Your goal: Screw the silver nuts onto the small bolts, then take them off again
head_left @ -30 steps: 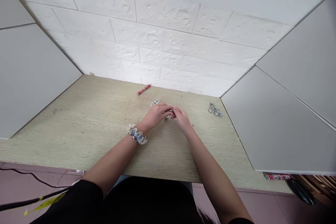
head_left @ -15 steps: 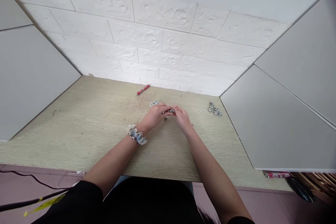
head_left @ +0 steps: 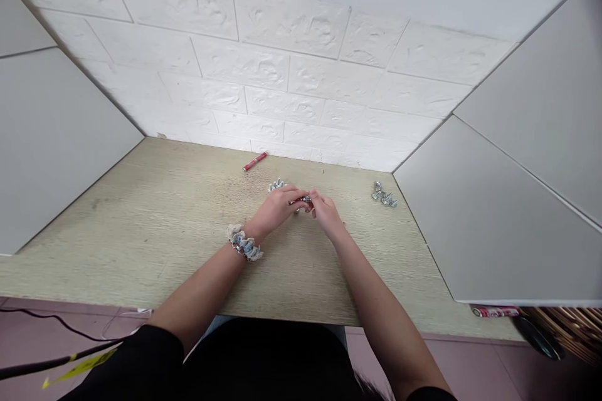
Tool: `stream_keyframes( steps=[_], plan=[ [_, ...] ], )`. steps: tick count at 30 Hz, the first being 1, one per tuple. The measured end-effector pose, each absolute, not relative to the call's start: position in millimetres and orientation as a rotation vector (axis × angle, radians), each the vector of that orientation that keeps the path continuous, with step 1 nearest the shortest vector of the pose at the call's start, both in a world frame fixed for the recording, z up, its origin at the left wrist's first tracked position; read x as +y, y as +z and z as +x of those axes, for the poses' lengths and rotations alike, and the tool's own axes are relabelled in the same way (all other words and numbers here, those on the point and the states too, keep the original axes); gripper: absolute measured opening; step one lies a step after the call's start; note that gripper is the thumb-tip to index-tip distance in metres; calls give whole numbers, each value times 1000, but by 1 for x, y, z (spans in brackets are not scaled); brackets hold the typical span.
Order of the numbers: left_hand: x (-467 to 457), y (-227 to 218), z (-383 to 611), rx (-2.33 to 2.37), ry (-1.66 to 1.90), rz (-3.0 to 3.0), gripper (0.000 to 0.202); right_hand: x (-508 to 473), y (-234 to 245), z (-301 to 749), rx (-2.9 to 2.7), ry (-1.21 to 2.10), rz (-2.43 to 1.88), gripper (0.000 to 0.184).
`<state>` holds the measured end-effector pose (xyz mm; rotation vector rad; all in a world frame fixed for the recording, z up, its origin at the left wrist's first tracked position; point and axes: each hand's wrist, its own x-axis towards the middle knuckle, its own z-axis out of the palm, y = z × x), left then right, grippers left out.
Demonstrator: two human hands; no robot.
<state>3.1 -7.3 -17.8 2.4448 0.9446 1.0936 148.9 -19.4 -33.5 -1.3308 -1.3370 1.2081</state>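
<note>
Over the middle of the table, my left hand [head_left: 277, 208] and my right hand [head_left: 328, 216] meet at the fingertips. Both are closed on a small silver metal bolt [head_left: 307, 198], whose far parts the fingers cover. Beneath the left fingers another bit of metal [head_left: 296, 211] shows; whether it belongs to the held bolt I cannot tell. Just beyond my left hand stands a cluster of silver bolts [head_left: 276, 185], partly hidden by that hand. Several more bolts with wide, disc-like heads or washers [head_left: 385, 198] lie in a loose group to the right.
A red marker-like stick [head_left: 254, 161] lies at the back of the wooden table [head_left: 188, 244], near the white brick-patterned wall [head_left: 268, 100]. Grey-white panels [head_left: 512, 219] close in both sides. A red-patterned tube [head_left: 496, 312] lies at the lower right, and a black cable [head_left: 56, 363] hangs lower left.
The view has shifted very slightly. My hands keep the same hold at the same spot, with only a tiny change in the right fingers.
</note>
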Motion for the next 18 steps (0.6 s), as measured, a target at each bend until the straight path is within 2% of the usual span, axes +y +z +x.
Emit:
stream_keyframes(
  steps=[3,6,9,12,14,16,18],
  plan=[
    [-8,-17,3,953,1129,2437,18,-21,-31,149,-1244,1225,-1158,17],
    [-8,-18,3,958,1147,2448,19,-18,-34,152,-1133,1210,-1080,29],
    [-8,-21,3,955,1144,2465,20,-14,-38,155,-1132,1221,-1215,18],
    [-7,-22,3,955,1136,2490,19,-14,-40,154,-1239,1252,-1353,40],
    [-7,-21,3,961,1115,2493,19,-17,-38,152,-1303,1283,-1354,47],
    [-7,-20,2,958,1103,2478,20,-19,-36,150,-1303,1336,-1289,41],
    [-7,-18,1,950,1129,2455,20,-19,-35,150,-1247,1405,-1195,25]
  ],
)
